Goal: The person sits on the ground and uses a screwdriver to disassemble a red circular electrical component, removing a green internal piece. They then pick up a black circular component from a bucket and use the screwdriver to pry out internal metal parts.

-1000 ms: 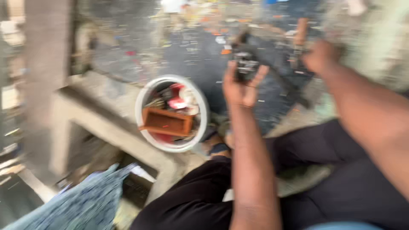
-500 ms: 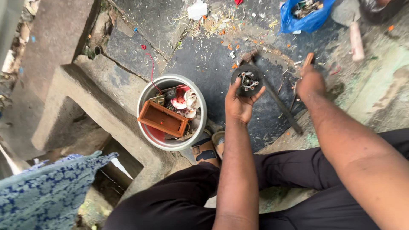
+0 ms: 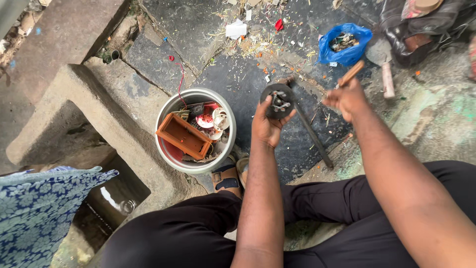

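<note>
Fingers (image 3: 267, 101) of the left hand (image 3: 265, 126) wrap from below around a dark round motor part (image 3: 277, 101), thumb along its left edge, holding it face up above the dark ground between the knees. Metal pieces sit at the part's centre. The right hand (image 3: 347, 97) is closed around a wooden handle (image 3: 351, 73) that points up and away; its working end is hidden by the fist and blurred, so it may be a screwdriver or a small hammer, and I cannot tell which. The tool is just to the right of the part and not touching it.

To work on the part well, the left hand should keep it level and firmly cupped, with the thumb clear of the centre, and the tool should meet the metal centre squarely rather than at a slant.

A long dark metal rod (image 3: 312, 131) lies on the ground under the hands. To the left stands a round metal bowl (image 3: 168, 106) holding an orange-brown rectangular box (image 3: 182, 135), white and red round plastic pieces and some wires. Further off, a blue plastic bag (image 3: 354, 52) lies open with small dark scraps inside. A concrete ledge (image 3: 74, 94) runs beside the bowl, and a blue patterned cloth (image 3: 39, 208) sits at the lower left.
</note>
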